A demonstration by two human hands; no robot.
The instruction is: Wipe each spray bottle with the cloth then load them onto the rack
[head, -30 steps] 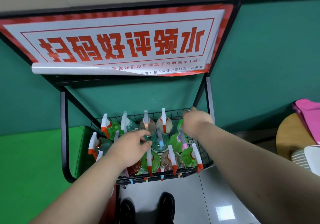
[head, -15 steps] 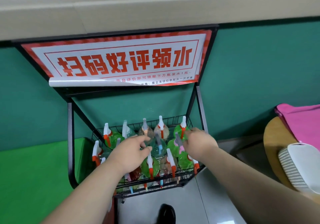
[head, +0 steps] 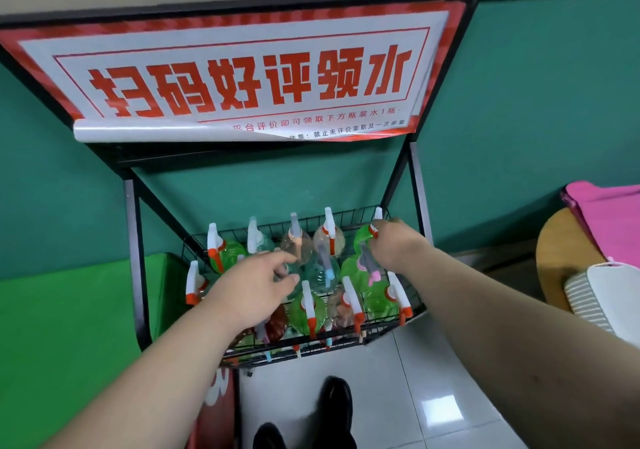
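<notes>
A black wire rack [head: 133, 240] holds several spray bottles, green, clear and brownish, with white nozzles and orange, blue or pink triggers. My right hand [head: 394, 244] reaches to the back right corner of the basket, fingers curled round the neck of a green spray bottle [head: 362, 240] whose white nozzle sticks up above the hand. My left hand [head: 256, 285] is over the middle of the basket, thumb and forefinger closing on the top of a clear spray bottle [head: 285, 270]. The pink cloth [head: 613, 220] lies on a round table at the right, away from both hands.
A red and white sign [head: 249, 77] hangs over the basket. A green box [head: 69, 327] stands to the left of the rack. On the round wooden table [head: 557, 251] at the right sits a white striped object [head: 595, 296]. My black shoes [head: 336, 403] stand on the tiled floor.
My right hand went from the front right bottles back to the green bottle in the rear right corner. My left hand stayed over the middle bottles. The camera tilted down slightly.
</notes>
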